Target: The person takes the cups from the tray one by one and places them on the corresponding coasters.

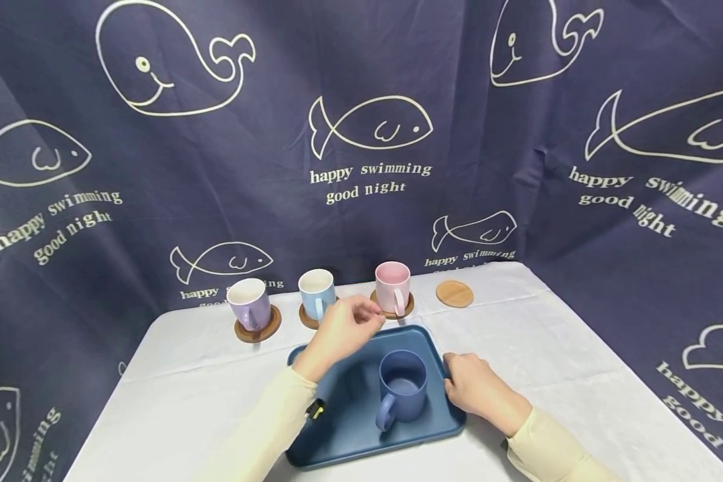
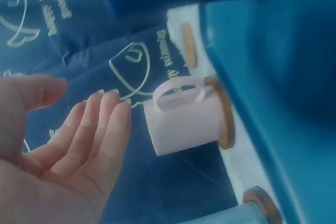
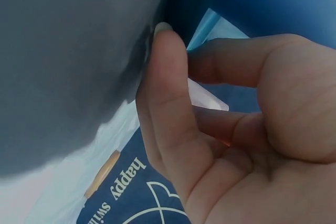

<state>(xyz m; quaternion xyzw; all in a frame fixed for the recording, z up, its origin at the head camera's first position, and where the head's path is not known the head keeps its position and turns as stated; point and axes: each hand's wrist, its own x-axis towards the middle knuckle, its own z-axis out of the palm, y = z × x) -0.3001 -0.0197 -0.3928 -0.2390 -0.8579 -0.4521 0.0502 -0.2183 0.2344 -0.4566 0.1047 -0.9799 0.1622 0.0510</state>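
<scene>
A dark blue mug [image 1: 414,402] stands upright on the blue tray [image 1: 343,432], its handle towards the front left. My right hand [image 1: 480,389] grips the tray's right edge; the right wrist view has the thumb and fingers [image 3: 170,103] pinching the rim. Above the tray's back left part hovers my left hand [image 1: 346,329], holding nothing, its fingers loosely bent and apart from the thumb. The pink mug [image 1: 391,288], nearest to that hand, sits on a wooden coaster behind the tray. In the left wrist view, the pink mug [image 2: 186,121] is beyond the fingertips, not touched.
Along the back of the white-covered table [image 1: 175,388], a purple mug [image 1: 254,309] and a light blue mug [image 1: 314,294] stand on wooden coasters. A bare wooden coaster [image 1: 454,293] lies at the back right. A dark blue printed curtain [image 1: 361,221] hangs behind the table.
</scene>
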